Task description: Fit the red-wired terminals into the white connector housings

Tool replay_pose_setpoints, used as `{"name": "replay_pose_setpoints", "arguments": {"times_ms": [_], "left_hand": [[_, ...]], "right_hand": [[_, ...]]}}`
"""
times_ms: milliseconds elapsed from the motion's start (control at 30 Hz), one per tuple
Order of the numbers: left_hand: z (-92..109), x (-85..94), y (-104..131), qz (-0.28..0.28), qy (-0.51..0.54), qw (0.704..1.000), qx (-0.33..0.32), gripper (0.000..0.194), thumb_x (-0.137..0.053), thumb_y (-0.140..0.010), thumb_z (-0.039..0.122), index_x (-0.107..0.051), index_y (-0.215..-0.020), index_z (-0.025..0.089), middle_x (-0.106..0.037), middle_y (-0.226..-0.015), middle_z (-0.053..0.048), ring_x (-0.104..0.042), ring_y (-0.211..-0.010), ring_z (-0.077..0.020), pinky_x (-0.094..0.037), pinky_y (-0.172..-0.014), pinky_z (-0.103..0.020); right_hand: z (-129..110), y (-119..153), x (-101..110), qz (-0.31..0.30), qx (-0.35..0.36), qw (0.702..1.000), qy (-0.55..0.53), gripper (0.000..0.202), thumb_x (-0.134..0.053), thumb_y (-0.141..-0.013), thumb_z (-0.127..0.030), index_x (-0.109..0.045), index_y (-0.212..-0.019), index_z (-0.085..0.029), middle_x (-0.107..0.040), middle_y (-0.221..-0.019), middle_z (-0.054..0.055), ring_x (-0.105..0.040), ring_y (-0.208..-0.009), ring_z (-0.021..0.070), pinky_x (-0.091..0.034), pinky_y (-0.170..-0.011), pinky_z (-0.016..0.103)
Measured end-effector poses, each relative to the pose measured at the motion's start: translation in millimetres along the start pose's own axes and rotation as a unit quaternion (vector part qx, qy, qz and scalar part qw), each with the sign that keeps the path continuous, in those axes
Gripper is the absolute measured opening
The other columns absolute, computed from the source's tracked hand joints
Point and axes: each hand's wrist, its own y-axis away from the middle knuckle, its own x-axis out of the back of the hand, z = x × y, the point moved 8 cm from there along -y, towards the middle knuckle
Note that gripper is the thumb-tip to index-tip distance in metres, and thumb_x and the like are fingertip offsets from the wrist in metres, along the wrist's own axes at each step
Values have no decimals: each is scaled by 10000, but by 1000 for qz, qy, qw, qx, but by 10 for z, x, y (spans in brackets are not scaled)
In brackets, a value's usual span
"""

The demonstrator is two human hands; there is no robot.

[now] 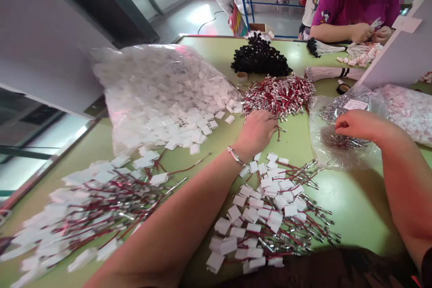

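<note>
My left hand [258,131], with a bracelet at its wrist, rests at the near edge of a pile of short red wires [278,96] with metal terminals. Its fingers curl inward; red wire ends show beside the fingertips, but what they grip is hidden. Over an open clear plastic bag [319,144], my right hand [354,123] has its fingers pinched together. Small metal parts [344,141] lie in the bag below it; anything between those fingers is too small to make out. Red wires with white plastic housings [266,202] lie heaped in front of me.
More wired housings [101,207] spread at the left. Behind them lies a large clear bag [148,85] spilling loose white housings. Farther back are black parts [258,58], a tape roll [242,76] and bundled white wires [326,73]. A co-worker in a purple top [340,0] handles wires opposite.
</note>
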Motion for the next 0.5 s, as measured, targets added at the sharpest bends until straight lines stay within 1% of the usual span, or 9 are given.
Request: {"name": "replay_pose_setpoints", "arguments": {"times_ms": [33,100,167,267,367,433,500], "left_hand": [[13,-3,1,-4,-7,1000,-1,202,-494,-902,223,-685,-859,172,-625,-930,-89,-514,-927,-238,-384,-857,-394],[37,-7,0,-14,-21,1000,0,206,-476,-898,202,-673,-851,159,-616,-914,-95,-507,-913,-239,-379,-830,-380],[60,-10,-2,-22,-32,999,-6,221,-449,-896,182,-665,-861,152,-606,-909,-103,-497,-905,-245,-372,-805,-374],[67,-18,-4,-29,-31,999,-22,243,-430,-881,147,-672,-904,155,-601,-903,-105,-491,-899,-252,-361,-784,-378],[27,-31,-2,-36,-31,999,-25,257,-465,-873,147,-707,-934,205,-615,-904,-89,-500,-906,-253,-352,-786,-387],[6,-46,3,-44,-27,998,-24,241,-499,-875,168,-731,-898,230,-630,-892,-80,-512,-906,-253,-352,-798,-401],[-14,-33,7,-35,2,999,-17,210,-536,-874,209,-743,-853,232,-644,-883,-79,-527,-901,-250,-359,-822,-420]], "right_hand": [[-80,16,-37,-20,13,1000,0,132,-586,-743,-319,-681,-693,-241,-648,-655,13,-478,-509,127,-279,-500,282],[-202,31,-92,-35,1,999,16,141,-622,-716,-342,-651,-636,-230,-625,-622,25,-458,-488,128,-267,-488,287],[-298,18,-117,-17,-15,999,31,132,-638,-697,-310,-617,-601,-223,-613,-618,38,-445,-483,127,-258,-482,291],[-394,-33,-153,10,-3,999,34,86,-612,-689,-212,-606,-604,-222,-616,-636,43,-444,-487,129,-258,-477,292],[-393,-88,-169,18,19,999,22,98,-600,-685,-171,-626,-603,-219,-622,-627,38,-462,-501,143,-279,-490,292],[-352,-112,-161,20,31,999,4,137,-587,-707,-175,-641,-590,-222,-617,-604,30,-460,-499,146,-291,-505,297],[-281,-115,-91,55,29,998,-34,161,-594,-711,-186,-651,-567,-228,-607,-586,22,-456,-498,146,-294,-516,299]]}}
